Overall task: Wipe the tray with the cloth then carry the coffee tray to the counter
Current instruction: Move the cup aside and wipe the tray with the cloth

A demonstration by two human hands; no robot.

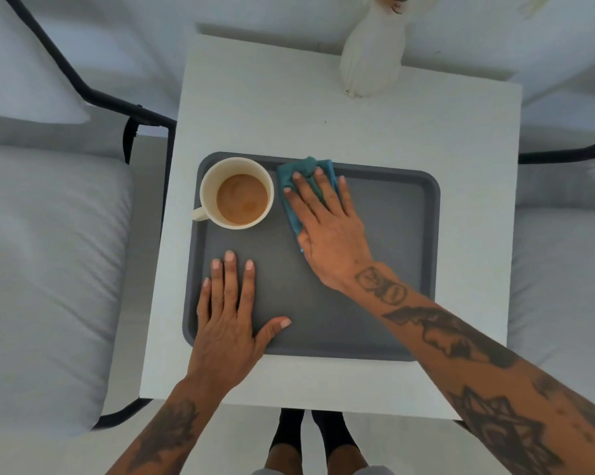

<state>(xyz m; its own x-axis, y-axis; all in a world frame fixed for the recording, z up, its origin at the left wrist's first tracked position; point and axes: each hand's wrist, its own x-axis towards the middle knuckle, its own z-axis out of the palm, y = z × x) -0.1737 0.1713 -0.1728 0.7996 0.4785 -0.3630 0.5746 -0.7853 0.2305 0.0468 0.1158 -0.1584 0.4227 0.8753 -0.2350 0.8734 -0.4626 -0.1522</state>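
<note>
A dark grey tray [392,241] lies on a small white table [340,125]. A cream mug of coffee [237,193] stands in the tray's far left corner, its handle pointing left. My right hand [326,224] lies flat on a teal cloth [301,173] and presses it against the tray floor near the far edge, just right of the mug. My left hand [229,317] rests flat on the tray's near left part, fingers spread, holding nothing.
A white vase [371,60] stands at the table's far edge. Chairs with grey cushions [46,269] and black metal frames flank the table on both sides. My feet [309,440] show below the table's near edge.
</note>
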